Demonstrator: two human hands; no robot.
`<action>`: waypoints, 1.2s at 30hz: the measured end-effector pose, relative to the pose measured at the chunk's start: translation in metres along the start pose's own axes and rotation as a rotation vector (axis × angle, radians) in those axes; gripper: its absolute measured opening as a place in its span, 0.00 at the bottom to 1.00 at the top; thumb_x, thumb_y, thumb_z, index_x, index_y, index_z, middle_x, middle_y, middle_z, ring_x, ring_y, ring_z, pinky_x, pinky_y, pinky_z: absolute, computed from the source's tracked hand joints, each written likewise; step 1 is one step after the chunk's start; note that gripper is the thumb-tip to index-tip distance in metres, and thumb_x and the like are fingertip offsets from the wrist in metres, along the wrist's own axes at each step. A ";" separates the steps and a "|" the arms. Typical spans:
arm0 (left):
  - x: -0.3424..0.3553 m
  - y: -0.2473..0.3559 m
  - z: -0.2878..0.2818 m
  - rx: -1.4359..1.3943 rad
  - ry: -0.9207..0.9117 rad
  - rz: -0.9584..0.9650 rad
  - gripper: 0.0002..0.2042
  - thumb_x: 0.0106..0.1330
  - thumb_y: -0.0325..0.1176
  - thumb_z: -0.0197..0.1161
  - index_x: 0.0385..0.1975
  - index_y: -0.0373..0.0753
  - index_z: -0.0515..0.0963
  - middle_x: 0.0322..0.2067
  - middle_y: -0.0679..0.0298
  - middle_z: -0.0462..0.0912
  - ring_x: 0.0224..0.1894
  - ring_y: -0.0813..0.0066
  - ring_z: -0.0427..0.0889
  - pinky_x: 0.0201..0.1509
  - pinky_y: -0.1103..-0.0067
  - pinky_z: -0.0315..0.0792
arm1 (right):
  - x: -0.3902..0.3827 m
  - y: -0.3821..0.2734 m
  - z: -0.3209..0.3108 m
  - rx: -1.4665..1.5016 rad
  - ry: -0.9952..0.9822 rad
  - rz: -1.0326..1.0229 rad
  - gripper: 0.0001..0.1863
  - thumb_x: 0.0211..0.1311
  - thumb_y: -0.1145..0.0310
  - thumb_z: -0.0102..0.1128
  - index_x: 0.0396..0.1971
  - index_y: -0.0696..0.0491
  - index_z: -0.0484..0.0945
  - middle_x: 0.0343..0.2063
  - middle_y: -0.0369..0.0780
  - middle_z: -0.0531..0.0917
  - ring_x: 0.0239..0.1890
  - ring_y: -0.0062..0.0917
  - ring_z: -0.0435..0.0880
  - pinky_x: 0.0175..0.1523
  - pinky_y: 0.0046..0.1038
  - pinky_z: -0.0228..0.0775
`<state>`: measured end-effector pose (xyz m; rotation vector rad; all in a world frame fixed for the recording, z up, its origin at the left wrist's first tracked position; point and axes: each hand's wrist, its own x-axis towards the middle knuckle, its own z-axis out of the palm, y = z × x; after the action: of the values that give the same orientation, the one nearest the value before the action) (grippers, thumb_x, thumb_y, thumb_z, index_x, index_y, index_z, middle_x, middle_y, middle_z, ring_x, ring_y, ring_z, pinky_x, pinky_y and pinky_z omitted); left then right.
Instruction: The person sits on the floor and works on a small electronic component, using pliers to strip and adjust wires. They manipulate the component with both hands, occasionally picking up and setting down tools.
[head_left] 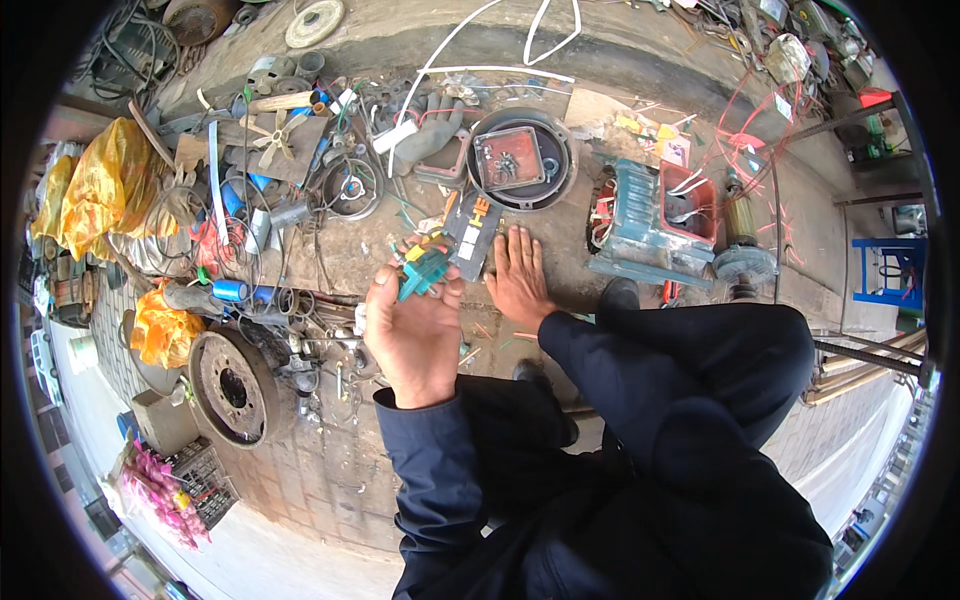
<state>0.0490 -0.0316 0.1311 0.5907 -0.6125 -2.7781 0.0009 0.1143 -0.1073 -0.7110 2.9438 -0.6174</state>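
The left hand [415, 335] is raised palm-up over the ground, its fingers closed on a small green plastic part [422, 272]. The right hand [518, 280] lies released, flat on the concrete ground [340, 250] beside a black rectangular block [472, 235]. Behind it, a round black pan [562, 150] contains a red square cover [509, 158], and the red terminal box [690, 205] of the teal motor housing [640, 225] contains white wires.

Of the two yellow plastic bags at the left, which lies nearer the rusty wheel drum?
The smaller orange-yellow bag, touching the drum's upper left edge. The bigger bag lies farther up, beyond the tangled wires.
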 end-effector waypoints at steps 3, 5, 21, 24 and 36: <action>0.001 -0.002 0.004 0.005 0.035 0.021 0.18 0.67 0.41 0.66 0.51 0.37 0.78 0.51 0.57 0.82 0.49 0.62 0.80 0.53 0.68 0.75 | 0.010 0.007 -0.006 -0.005 0.060 -0.036 0.40 0.65 0.58 0.59 0.69 0.67 0.59 0.72 0.62 0.56 0.76 0.56 0.50 0.77 0.56 0.39; 0.002 -0.004 0.006 0.033 0.045 0.048 0.14 0.67 0.41 0.66 0.47 0.40 0.79 0.48 0.57 0.84 0.46 0.60 0.80 0.52 0.68 0.74 | 0.004 0.010 -0.007 -0.031 -0.003 0.127 0.40 0.65 0.58 0.59 0.69 0.69 0.59 0.72 0.62 0.56 0.76 0.56 0.50 0.78 0.55 0.39; 0.021 -0.045 -0.005 0.038 -0.233 -0.149 0.31 0.65 0.51 0.71 0.62 0.37 0.73 0.52 0.58 0.81 0.54 0.59 0.80 0.57 0.66 0.76 | -0.015 -0.022 -0.134 0.810 0.240 0.576 0.13 0.68 0.64 0.54 0.38 0.60 0.77 0.33 0.61 0.82 0.41 0.57 0.83 0.43 0.51 0.72; 0.015 -0.057 -0.003 0.106 -0.302 -0.235 0.33 0.65 0.49 0.71 0.65 0.37 0.71 0.51 0.56 0.81 0.54 0.58 0.80 0.57 0.66 0.77 | -0.019 -0.028 -0.184 1.005 0.377 0.614 0.13 0.72 0.63 0.52 0.38 0.59 0.77 0.27 0.49 0.83 0.33 0.39 0.84 0.38 0.40 0.73; -0.001 -0.089 -0.009 0.025 -0.196 -0.237 0.22 0.65 0.53 0.69 0.48 0.43 0.80 0.45 0.62 0.83 0.44 0.60 0.80 0.44 0.70 0.74 | -0.196 0.066 -0.477 1.220 0.567 0.337 0.07 0.73 0.70 0.58 0.36 0.57 0.80 0.22 0.32 0.77 0.24 0.13 0.71 0.33 0.18 0.65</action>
<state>0.0413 0.0442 0.0847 0.4224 -0.6564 -3.0819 0.0804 0.4318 0.2968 0.1240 2.1777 -2.4494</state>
